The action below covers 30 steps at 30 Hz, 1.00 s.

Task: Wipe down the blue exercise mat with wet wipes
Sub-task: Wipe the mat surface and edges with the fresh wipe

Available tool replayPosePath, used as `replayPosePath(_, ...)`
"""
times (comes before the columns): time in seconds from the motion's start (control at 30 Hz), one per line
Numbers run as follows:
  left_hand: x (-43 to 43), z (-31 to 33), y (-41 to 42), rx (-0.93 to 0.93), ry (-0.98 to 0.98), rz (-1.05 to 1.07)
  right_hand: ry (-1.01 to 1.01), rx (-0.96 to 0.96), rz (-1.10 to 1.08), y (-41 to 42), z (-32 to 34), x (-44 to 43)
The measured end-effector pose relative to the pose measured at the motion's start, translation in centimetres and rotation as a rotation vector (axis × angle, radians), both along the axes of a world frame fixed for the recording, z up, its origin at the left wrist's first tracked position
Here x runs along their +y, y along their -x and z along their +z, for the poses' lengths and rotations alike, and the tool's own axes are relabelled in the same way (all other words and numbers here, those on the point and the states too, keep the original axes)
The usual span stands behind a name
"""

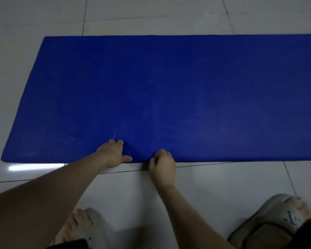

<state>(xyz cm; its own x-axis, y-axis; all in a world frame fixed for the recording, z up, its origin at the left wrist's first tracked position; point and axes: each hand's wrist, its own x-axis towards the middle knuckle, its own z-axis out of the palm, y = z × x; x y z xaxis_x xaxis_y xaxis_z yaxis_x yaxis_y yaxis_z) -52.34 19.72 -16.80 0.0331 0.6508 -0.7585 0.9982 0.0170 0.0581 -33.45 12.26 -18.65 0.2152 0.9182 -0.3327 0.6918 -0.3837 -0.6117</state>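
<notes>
Blue mat (169, 87), plain deep blue, unrolled flat on the pale tiled floor (223, 186), long side running left to right, left end in view, right end cut off, near edge puckered into small creases.

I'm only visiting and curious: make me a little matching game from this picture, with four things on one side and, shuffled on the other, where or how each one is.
Things:
1 blue mat
2 left hand
3 right hand
4 grey slipper

States:
A worn on a foot, at the picture's bottom right
B spread out on the tiled floor
C mostly over the tiles, gripping the mat's near edge
D on the mat, fingertips puckering it

Pairs: 1-B, 2-D, 3-C, 4-A
</notes>
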Motion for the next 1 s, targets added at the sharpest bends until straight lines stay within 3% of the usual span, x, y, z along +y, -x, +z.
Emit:
replayPosePath(0.13, 0.0, 0.1, 0.0, 0.012, 0.006, -0.003, -0.060, 0.050, 0.161, 0.5, 0.3, -0.3)
replayPosePath(0.27, 0.0, 0.1, 0.1, 0.022, 0.005, -0.002, -0.129, -0.019, 0.264, -0.1, -0.4, -1.0)
replayPosePath(0.47, 0.1, 0.1, 0.3, 0.015, 0.012, -0.003, -0.207, -0.102, 0.226, -2.4, -1.1, -0.8)
replayPosePath(0.7, 0.0, -0.3, 0.2, 0.006, 0.003, -0.002, -0.187, -0.166, -0.216, -12.9, -0.7, -1.5)
replayPosePath(0.8, 0.0, -0.2, 0.2, 0.010, -0.007, -0.013, -0.133, -0.149, -0.417, -13.4, -0.8, -1.2)
replayPosePath(0.87, -0.1, -0.2, 0.2, 0.012, -0.010, -0.013, -0.146, -0.123, -0.347, -10.1, -0.8, -1.4)
replayPosePath(1.0, -0.2, -0.3, 0.2, 0.014, -0.020, -0.011, -0.125, -0.074, 0.013, -2.3, -0.8, -1.2)
